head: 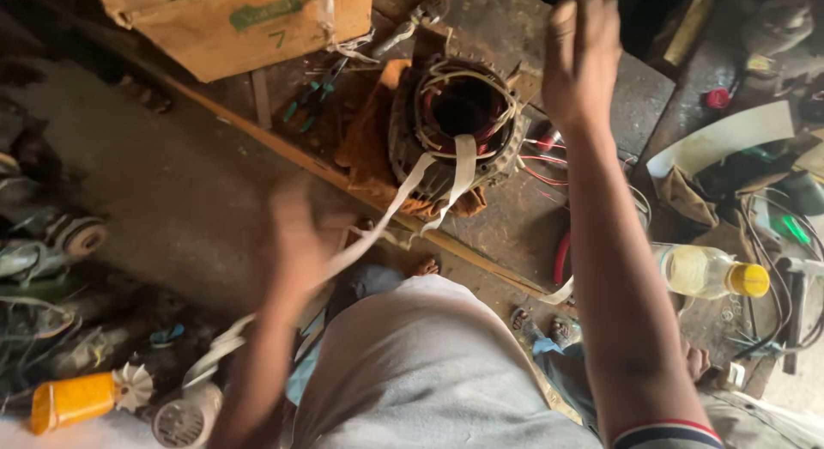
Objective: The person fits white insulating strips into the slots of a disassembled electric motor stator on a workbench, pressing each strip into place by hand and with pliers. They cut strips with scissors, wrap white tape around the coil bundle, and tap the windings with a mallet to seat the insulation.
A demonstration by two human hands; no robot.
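**Two hands on white tape at a motor stator**

The left hand [296, 243] is blurred, low and left of centre, closed around a strip of white tape [403, 196] that runs taut up and to the right from it. The tape ends at the motor stator [455, 127], where it loops over the near rim beside a second strip hanging down the front. The right hand [579, 58] is raised above and to the right of the stator, fingers curled loosely; whether it pinches anything I cannot tell, since the view shows only its back.

The stator sits upright on an orange cloth [369, 148] on the dark worktop [506, 226], its copper windings bound with white lacing. Red wires [541, 170] trail from its right side. Green-handled pliers [313, 97] lie just left of it, near a cardboard box [232, 24] at the top.

To the right, well apart, a plastic bottle with a yellow cap [712, 273] lies on its side among cables. At the lower left, an orange container [73, 402] rests beside a small white fan wheel [133, 387].
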